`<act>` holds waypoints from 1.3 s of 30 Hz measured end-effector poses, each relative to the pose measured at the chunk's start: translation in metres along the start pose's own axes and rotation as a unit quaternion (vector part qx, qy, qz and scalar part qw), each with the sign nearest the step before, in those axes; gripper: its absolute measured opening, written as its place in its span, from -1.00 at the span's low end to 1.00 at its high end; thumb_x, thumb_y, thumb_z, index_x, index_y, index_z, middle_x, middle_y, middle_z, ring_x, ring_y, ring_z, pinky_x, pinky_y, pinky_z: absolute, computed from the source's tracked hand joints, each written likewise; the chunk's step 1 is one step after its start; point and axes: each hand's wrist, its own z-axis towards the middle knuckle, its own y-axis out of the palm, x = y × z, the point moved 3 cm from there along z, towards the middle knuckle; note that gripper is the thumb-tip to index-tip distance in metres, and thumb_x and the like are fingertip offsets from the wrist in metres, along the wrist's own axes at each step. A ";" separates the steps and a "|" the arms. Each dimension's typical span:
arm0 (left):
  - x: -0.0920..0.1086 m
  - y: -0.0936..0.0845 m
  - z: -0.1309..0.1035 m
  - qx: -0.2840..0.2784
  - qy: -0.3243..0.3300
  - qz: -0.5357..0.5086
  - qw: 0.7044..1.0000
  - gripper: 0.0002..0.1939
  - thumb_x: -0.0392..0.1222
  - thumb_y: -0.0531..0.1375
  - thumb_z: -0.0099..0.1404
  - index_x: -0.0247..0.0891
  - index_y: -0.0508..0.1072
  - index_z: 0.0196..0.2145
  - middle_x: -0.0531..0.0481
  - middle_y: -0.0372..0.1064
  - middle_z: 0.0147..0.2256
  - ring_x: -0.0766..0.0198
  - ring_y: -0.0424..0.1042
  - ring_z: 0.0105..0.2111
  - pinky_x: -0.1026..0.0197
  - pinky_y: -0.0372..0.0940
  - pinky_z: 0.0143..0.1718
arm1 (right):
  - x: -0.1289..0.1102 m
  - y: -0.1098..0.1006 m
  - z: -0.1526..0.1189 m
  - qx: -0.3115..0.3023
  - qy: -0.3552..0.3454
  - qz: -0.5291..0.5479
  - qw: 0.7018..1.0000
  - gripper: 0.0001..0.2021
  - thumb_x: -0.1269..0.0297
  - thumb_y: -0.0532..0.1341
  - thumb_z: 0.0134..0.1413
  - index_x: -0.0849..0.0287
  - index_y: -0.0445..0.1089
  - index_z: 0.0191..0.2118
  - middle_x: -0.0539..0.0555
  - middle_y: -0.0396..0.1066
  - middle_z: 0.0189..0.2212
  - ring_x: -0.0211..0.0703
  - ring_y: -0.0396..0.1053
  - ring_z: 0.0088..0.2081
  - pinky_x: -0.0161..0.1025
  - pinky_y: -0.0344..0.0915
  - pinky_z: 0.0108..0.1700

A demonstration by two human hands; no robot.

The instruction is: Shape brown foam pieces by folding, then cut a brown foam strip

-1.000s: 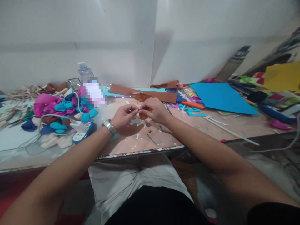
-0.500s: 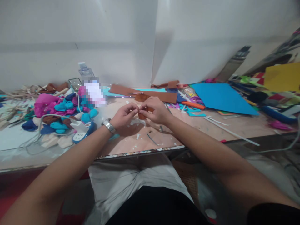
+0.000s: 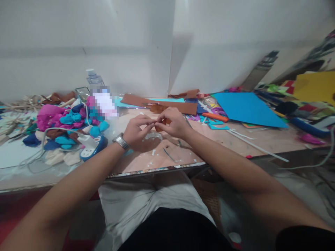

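Note:
Over the middle of the table, my left hand (image 3: 136, 128) and my right hand (image 3: 175, 123) meet at the fingertips. Between them is a small brown piece of crepe-like paper (image 3: 158, 128), mostly covered by the right fingers. Both hands are closed on it in a pinch. Just behind the hands lies a crumpled brown piece (image 3: 156, 108) on a long brown paper strip (image 3: 180, 107). Below the fingers, white scraps (image 3: 153, 152) and a thin dark strip (image 3: 168, 154) rest on the tabletop (image 3: 141, 162).
Left of my hands is a heap of coloured crumpled paper balls (image 3: 70, 118), with a blue-and-white power strip (image 3: 91, 150) and a plastic bottle (image 3: 93, 77). On the right lie an orange cutter (image 3: 215, 117), a blue sheet (image 3: 248, 108) and white strips (image 3: 258, 145).
The left fingers have straightened slightly and shifted at the meeting point. The brown piece between the hands shows a little less below the fingers.

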 end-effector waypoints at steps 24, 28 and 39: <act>-0.008 0.004 0.001 -0.026 -0.069 -0.057 0.996 -0.57 0.17 0.16 0.42 -0.23 0.57 -0.34 -0.08 0.52 -0.30 0.18 0.47 -0.26 0.12 0.34 -0.14 | -0.001 0.002 -0.001 -0.012 -0.011 0.000 1.000 -0.81 0.12 0.27 0.29 0.04 0.56 -0.11 0.07 0.61 -0.21 0.03 0.45 -0.07 0.01 0.15 0.09; -0.008 0.005 0.001 -0.038 -0.065 -0.066 0.995 -0.59 0.13 0.15 0.44 -0.24 0.56 -0.33 -0.08 0.49 -0.31 0.19 0.45 -0.26 0.14 0.33 -0.14 | 0.000 0.004 -0.002 -0.017 -0.016 0.000 1.000 -0.85 0.16 0.26 0.28 0.04 0.57 -0.18 0.07 0.62 -0.19 0.04 0.45 -0.06 0.02 0.15 0.09; -0.012 0.015 -0.006 -0.111 -0.110 -0.030 0.987 -0.80 -0.08 0.22 0.33 -0.26 0.46 -0.36 0.04 0.43 -0.40 0.25 0.38 -0.35 0.19 0.25 -0.27 | 0.001 0.005 -0.002 -0.044 -0.005 -0.002 0.999 -0.91 0.26 0.26 0.24 0.10 0.52 -0.23 0.06 0.57 -0.29 0.00 0.39 -0.15 -0.03 0.10 0.04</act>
